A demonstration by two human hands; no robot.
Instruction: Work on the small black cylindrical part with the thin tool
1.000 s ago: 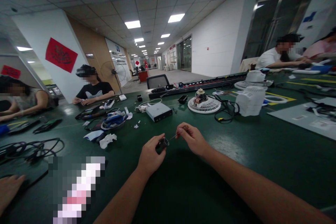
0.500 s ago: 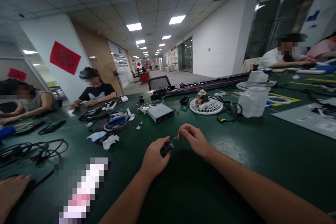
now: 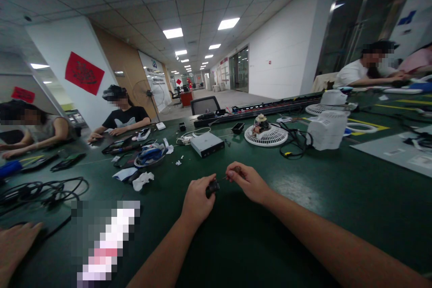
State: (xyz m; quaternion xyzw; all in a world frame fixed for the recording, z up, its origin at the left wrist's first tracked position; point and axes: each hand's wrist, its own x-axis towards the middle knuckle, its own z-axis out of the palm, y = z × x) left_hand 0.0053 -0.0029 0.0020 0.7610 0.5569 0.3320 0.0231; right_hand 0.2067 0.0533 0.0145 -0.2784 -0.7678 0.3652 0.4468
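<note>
My left hand (image 3: 197, 200) is closed around a small black cylindrical part (image 3: 212, 187), held just above the green table (image 3: 303, 207). My right hand (image 3: 248, 182) pinches a thin screwdriver (image 3: 232, 173) by its handle. The screwdriver's metal tip points left and reaches the black part. The two hands are almost touching, in front of me at the table's middle.
Beyond my hands lie a grey metal box (image 3: 206, 144), a white fan grille with a motor (image 3: 266, 134), a white fan housing (image 3: 326, 129), crumpled white paper (image 3: 141, 181) and black cables (image 3: 40, 189). Several people sit around the table; another person's hand (image 3: 15, 243) rests at bottom left.
My right hand has come closer to the left, shortening the visible length of the screwdriver shaft. The black part has turned slightly in my left hand's fingers.
</note>
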